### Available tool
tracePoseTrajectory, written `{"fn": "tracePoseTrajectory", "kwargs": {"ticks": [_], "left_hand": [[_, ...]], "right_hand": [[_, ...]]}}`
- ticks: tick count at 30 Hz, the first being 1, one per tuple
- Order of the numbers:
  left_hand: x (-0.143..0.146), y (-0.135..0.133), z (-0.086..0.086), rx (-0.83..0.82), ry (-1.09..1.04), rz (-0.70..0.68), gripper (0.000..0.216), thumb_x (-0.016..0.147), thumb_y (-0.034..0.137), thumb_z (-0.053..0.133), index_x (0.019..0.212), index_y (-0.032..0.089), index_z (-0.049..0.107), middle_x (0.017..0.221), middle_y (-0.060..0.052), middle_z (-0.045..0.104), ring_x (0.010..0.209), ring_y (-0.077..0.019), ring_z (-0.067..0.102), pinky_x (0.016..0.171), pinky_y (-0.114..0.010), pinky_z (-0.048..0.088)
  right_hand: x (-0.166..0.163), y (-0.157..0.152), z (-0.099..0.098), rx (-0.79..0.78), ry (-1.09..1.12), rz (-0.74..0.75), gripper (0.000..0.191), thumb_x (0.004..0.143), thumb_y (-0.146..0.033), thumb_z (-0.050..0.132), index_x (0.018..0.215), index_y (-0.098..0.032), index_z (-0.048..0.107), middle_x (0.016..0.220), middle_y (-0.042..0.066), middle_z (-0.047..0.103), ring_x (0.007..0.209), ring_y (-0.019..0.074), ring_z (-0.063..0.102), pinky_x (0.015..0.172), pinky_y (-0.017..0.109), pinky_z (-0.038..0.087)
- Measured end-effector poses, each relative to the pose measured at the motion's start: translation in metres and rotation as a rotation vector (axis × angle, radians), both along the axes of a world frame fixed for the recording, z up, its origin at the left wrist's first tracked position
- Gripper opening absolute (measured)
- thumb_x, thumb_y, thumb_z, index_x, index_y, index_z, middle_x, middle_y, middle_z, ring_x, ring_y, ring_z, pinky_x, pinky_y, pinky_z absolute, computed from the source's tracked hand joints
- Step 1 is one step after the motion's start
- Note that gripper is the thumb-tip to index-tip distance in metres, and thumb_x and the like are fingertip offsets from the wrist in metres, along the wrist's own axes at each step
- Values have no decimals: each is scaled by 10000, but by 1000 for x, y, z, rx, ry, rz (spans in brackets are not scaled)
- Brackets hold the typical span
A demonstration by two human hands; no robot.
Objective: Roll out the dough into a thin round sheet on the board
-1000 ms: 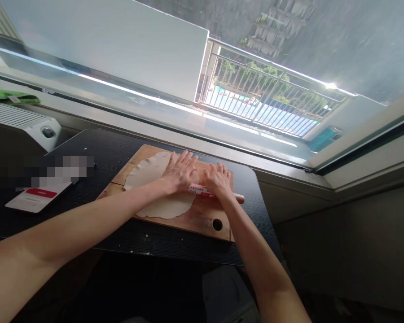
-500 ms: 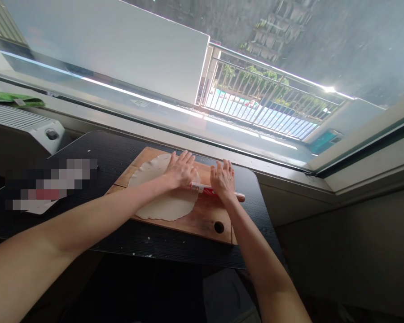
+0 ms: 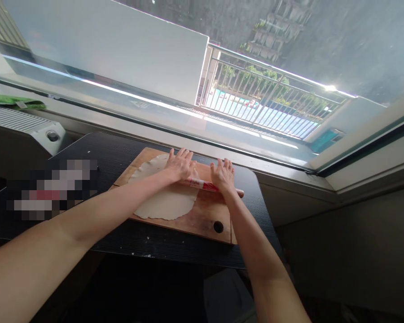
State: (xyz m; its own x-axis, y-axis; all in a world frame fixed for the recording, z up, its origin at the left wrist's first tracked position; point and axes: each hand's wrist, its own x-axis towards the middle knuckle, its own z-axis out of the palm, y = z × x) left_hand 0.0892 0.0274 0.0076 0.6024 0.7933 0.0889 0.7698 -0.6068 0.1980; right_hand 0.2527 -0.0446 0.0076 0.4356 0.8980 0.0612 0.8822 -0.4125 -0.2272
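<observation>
Rolling pin [image 3: 205, 184] across right part of dough sheet [image 3: 170, 205] on wooden cutting board [image 3: 207, 220]; left hand [image 3: 181, 166] and right hand [image 3: 224, 174] outspread, palm-down over pin, no finger grip visible, probably for even pressure.

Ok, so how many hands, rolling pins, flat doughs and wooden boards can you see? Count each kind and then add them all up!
Hands: 2, the left hand and the right hand
Rolling pin: 1
Flat dough: 1
Wooden board: 1
Total: 5
</observation>
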Motion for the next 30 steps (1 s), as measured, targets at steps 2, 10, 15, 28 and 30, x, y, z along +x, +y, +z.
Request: {"fn": "tracePoseTrajectory", "kwargs": {"ticks": [2,10,15,28,30], "left_hand": [[-5,-7,-3,0,-14,-15,565,999,379,259,1493,147,403,1578,-141,386,1486,-315,274,1181,-625,171],[-29,-43,-15,34,-37,-182,539,999,429,285,1474,229,445,1558,-83,435,1483,-277,289,1217,-561,120],[10,14,4,-68,35,15,593,997,394,266,1526,139,347,1613,-139,315,1513,-312,209,1189,-628,147],[5,12,-1,-14,84,-59,625,975,455,351,1539,187,343,1605,-118,342,1512,-339,194,1199,-629,117],[11,22,3,-11,93,-41,627,971,463,377,1540,201,344,1609,-113,336,1517,-346,174,1194,-639,114]], "right_hand": [[-3,-7,-2,-1,8,26,591,1028,-471,261,1504,-146,391,1612,170,275,1499,304,209,1177,508,211],[-12,-55,-15,69,-105,232,569,1017,-470,333,1497,-176,416,1625,136,268,1516,291,161,1206,504,142],[8,12,1,-42,26,-9,626,1028,-485,282,1538,-124,333,1631,187,217,1505,334,189,1184,523,204],[10,2,-5,-52,-48,101,581,1028,-464,277,1537,-193,342,1647,128,206,1521,293,154,1198,511,188],[14,15,-1,-60,-16,27,594,1029,-462,264,1541,-169,333,1645,146,202,1519,302,158,1195,508,197]]}}
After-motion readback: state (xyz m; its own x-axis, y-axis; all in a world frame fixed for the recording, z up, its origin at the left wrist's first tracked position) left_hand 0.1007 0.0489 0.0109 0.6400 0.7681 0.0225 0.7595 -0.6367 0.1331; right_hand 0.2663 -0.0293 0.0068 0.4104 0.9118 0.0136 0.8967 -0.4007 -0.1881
